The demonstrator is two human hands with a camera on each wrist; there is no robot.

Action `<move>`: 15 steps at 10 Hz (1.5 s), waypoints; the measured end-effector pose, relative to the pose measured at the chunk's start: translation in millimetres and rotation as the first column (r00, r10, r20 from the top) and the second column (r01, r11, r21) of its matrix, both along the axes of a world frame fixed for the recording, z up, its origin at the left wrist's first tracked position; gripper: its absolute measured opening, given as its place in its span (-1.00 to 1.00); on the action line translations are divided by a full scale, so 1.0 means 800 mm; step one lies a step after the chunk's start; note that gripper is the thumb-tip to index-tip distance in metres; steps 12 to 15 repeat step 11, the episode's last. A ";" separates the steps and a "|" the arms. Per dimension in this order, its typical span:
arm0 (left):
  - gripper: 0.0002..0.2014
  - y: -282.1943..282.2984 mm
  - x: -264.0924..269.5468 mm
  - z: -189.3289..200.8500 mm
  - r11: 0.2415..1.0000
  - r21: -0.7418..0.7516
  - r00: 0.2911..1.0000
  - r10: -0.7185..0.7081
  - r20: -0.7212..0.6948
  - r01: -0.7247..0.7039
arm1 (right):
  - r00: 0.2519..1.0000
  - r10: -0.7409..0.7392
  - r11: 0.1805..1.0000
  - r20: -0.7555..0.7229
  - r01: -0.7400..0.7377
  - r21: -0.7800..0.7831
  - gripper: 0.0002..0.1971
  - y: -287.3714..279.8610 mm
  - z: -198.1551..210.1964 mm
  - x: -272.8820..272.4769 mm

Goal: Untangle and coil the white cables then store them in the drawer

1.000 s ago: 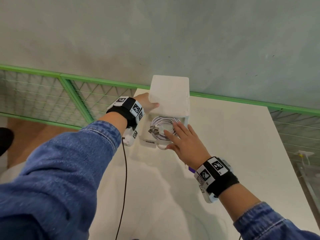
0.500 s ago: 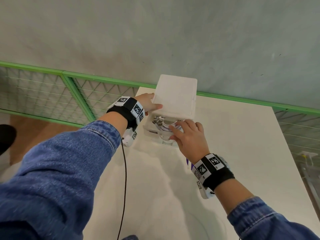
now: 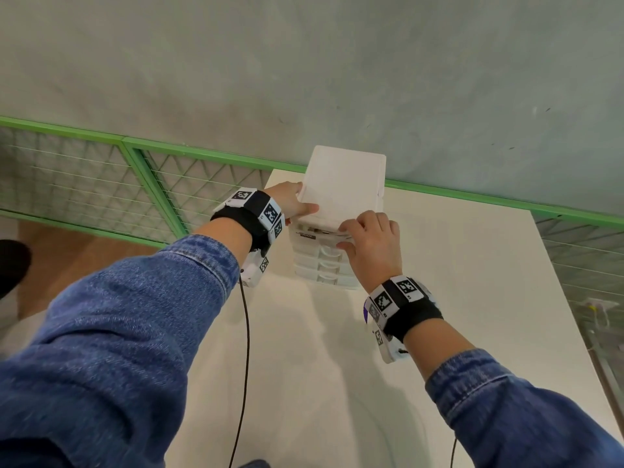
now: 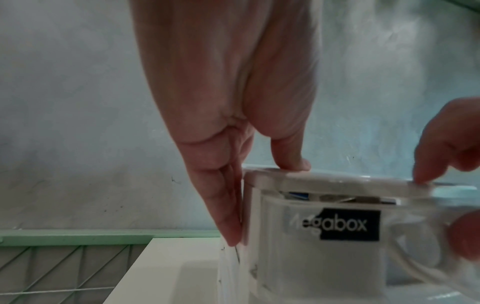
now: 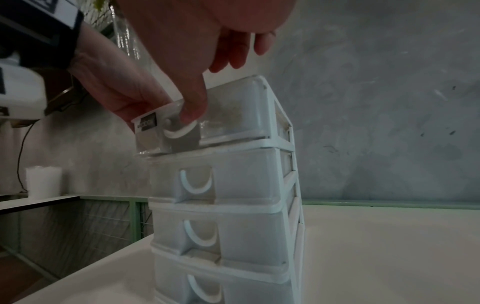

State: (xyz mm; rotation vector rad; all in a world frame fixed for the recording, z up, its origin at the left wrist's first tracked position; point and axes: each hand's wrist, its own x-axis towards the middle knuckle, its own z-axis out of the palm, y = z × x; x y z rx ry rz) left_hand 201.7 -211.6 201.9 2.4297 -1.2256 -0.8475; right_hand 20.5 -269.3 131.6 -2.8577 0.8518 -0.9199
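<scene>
A white multi-drawer unit [image 3: 344,190] stands at the table's far edge. Its translucent top drawer [image 3: 312,234] sticks out only a little; the front carries a black label [image 4: 348,224]. Through the narrow gap above that front, cable plugs [image 4: 324,197] show; the rest of the white cables is hidden inside. My left hand [image 3: 292,204] steadies the unit, with straight fingers [image 4: 228,216] flat against its left side and the thumb on top. My right hand [image 3: 369,241] is at the drawer front, its thumb [image 5: 192,115] pressed on the handle and fingertips resting on the unit's top edge.
Below the top drawer, the lower drawers [image 5: 221,185] are shut. The white table [image 3: 489,298] reaches a green mesh railing [image 3: 101,184] and a grey wall. A black cord [image 3: 246,349] hangs from my left wrist. A white cup-like object [image 5: 43,181] stands on a ledge to the left.
The top drawer, wide open with the coiled cables visible a second ago, has slid almost fully in under my right hand. My left hand stays on the unit's side.
</scene>
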 end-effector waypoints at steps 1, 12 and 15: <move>-0.30 0.000 0.001 -0.001 1.000 -0.009 1.000 -0.002 0.000 0.002 | 1.000 0.030 0.999 0.002 -0.029 -0.036 -0.74 -0.002 0.000 0.002; -0.19 0.004 0.009 -0.038 0.988 -0.072 0.989 0.134 -0.056 -0.138 | 0.996 -0.075 0.818 -0.046 0.087 0.569 -0.09 -0.023 -0.015 -0.019; -0.19 0.004 0.009 -0.038 0.988 -0.072 0.989 0.134 -0.056 -0.138 | 0.996 -0.075 0.818 -0.046 0.087 0.569 -0.09 -0.023 -0.015 -0.019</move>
